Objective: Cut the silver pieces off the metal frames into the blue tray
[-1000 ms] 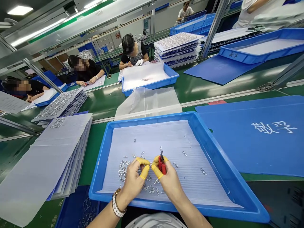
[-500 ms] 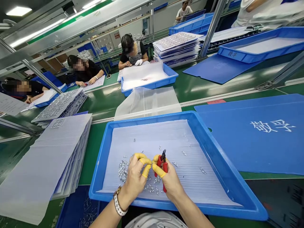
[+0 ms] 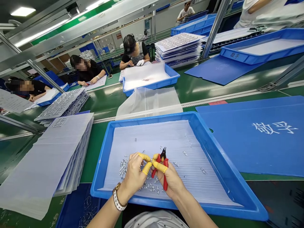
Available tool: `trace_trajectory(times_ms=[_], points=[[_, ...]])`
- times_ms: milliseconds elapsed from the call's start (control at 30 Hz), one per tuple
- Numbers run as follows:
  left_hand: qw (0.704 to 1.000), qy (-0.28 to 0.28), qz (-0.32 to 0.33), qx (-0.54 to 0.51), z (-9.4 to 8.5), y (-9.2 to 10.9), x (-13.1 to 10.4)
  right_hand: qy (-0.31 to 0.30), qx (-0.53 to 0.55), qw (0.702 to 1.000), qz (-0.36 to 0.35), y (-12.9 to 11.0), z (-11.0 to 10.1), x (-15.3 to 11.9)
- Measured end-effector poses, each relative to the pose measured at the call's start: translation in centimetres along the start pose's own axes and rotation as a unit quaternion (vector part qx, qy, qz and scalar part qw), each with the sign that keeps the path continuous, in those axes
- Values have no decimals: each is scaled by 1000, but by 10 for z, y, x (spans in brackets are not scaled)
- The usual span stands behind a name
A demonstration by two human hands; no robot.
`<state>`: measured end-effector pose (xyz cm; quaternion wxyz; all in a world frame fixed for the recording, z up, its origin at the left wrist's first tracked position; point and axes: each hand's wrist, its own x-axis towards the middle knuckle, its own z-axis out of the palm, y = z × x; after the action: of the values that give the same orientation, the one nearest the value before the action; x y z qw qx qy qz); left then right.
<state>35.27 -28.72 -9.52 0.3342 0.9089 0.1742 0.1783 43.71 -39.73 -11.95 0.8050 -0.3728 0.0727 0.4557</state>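
Note:
Both my hands meet over a blue tray (image 3: 219, 161) lined with a white sheet (image 3: 199, 186). My left hand (image 3: 134, 171), yellow covers on its fingertips, pinches a tiny shiny piece (image 3: 151, 161) whose shape is mostly hidden. The thumb and forefinger of my right hand (image 3: 172, 180), also in yellow covers, press against the same piece. Red-handled nippers (image 3: 165, 183) rest in that right hand, jaws pointing up and away. Small silver metal links (image 3: 123, 167) lie heaped left of and below my hands, with several scattered to the right.
On the left is a stack of white sheets (image 3: 54, 152). A blue board (image 3: 266, 148) with white characters lies right of the tray. Beyond stand a clear plastic sheet (image 3: 149, 103), another blue tray (image 3: 175, 76) and a slanted metal post (image 3: 215, 28). Several co-workers sit across the bench.
My fingertips have shifted slightly around the small piece. The nippers have turned a little in my right hand, their handles further apart. The whole view has moved slightly.

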Motion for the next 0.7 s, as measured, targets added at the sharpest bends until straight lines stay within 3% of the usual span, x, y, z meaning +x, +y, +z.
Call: trace_trajectory(times_ms=[133,267,467,700], points=[[992,-2,-89,-94,3,-1,3,-14,42,999,30,3,1,4],[973,-29,-130,-189,3,-1,6,-11,58,997,39,4,3,4],[908,-46,-199,-366,3,-5,11,0,38,999,28,6,6,1],[895,-54,-210,-391,5,-12,12,8,-9,1000,-19,10,6,0]])
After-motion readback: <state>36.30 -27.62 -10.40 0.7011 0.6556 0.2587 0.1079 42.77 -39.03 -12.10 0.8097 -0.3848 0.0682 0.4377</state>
